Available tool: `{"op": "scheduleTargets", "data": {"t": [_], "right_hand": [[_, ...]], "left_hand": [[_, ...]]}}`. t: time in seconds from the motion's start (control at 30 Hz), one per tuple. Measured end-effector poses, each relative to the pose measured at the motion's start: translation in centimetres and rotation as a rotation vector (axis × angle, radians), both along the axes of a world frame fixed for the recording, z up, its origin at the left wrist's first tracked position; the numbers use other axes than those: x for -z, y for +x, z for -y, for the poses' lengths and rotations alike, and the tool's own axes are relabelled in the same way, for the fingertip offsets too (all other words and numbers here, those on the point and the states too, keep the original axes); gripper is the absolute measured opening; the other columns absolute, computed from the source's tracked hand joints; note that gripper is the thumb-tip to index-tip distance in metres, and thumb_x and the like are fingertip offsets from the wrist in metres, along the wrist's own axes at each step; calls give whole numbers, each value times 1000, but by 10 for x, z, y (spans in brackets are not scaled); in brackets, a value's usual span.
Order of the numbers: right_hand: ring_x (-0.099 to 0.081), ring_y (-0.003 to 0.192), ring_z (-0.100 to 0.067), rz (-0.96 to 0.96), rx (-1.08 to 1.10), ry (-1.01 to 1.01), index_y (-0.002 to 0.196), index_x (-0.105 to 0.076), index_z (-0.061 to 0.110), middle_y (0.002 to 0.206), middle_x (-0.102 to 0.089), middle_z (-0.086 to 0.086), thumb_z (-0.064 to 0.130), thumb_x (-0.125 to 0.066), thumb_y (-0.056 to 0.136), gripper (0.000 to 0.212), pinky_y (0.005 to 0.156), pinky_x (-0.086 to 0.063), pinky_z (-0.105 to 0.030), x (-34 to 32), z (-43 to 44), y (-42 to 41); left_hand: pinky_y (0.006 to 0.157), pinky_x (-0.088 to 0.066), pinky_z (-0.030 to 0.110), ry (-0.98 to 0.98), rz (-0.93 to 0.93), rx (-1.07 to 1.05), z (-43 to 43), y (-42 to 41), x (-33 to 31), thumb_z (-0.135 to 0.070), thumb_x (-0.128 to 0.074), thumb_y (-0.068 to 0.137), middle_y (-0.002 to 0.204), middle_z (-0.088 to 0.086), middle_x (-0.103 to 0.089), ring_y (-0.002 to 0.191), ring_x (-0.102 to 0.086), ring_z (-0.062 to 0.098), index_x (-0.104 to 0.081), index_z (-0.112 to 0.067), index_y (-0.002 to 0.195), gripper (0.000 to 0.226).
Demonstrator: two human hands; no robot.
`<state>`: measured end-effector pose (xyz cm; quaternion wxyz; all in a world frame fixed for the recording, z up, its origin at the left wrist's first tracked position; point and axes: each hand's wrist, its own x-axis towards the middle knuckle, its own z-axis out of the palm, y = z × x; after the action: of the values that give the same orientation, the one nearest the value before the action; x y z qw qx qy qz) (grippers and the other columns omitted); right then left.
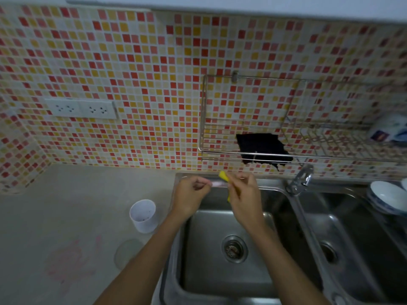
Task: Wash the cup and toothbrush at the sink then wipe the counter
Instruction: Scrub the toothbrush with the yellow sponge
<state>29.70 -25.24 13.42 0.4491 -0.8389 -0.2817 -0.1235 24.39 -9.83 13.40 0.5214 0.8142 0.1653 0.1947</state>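
Over the sink [220,271], right-hand fingers [239,183] pinch the toothbrush [224,176].

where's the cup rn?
In the head view the white cup stands upright on the grey counter, just left of the left sink basin and below-left of the left hand.

A wire rack [242,137] hangs on the mosaic-tiled wall [136,69], a black cloth [262,148] draped through it (edges ragged). Two white sockets [80,108] sit leftward; bowls [387,199] stack far right.
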Motion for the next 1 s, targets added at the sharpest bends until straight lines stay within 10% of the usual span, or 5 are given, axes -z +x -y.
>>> {"op": "scheduleTargets", "data": {"t": [0.1,0.27,0.63,0.9,1.0], "right_hand": [[-48,93,-14,-12,137,-53,123,-62,20,104,-45,0,13,-58,92,32,85,-51,-34,11,12,9],[-45,93,-13,66,97,-28,122,-64,21,101,-46,1,11,-61,90,34,84,-39,-14,4,27,-6],[-45,95,-14,75,82,-35,127,-61,23,103,-45,2,7,-61,89,42,87,-43,-21,7,62,-4],[-55,95,-27,228,75,-299,109,-71,18,108,-66,-4,12,-72,82,29,79,-47,-32,15,82,24],[-55,95,-25,285,30,-404,109,-70,17,107,-67,-4,16,-71,83,26,77,-47,-31,12,86,34]], "left_hand": [[67,-48,7,5,16,-5,25,5,-3,-16,-71,83,81,-12,-70,75,-64,-4,-73,-17,90,7],[74,-52,19,-43,37,-5,59,15,-9,-13,-70,84,84,-4,-73,79,-68,7,-74,-11,89,7],[70,-49,11,-90,-58,-43,90,17,-12,-17,-68,87,84,-6,-72,81,-66,5,-73,-14,92,8],[88,-53,32,-317,-138,-31,95,16,-6,-18,-67,86,80,-2,-75,85,-68,11,-75,-17,79,11],[78,-52,18,-161,-65,12,94,10,-4,-14,-68,85,80,-8,-72,78,-65,-3,-72,-17,87,5]]}}
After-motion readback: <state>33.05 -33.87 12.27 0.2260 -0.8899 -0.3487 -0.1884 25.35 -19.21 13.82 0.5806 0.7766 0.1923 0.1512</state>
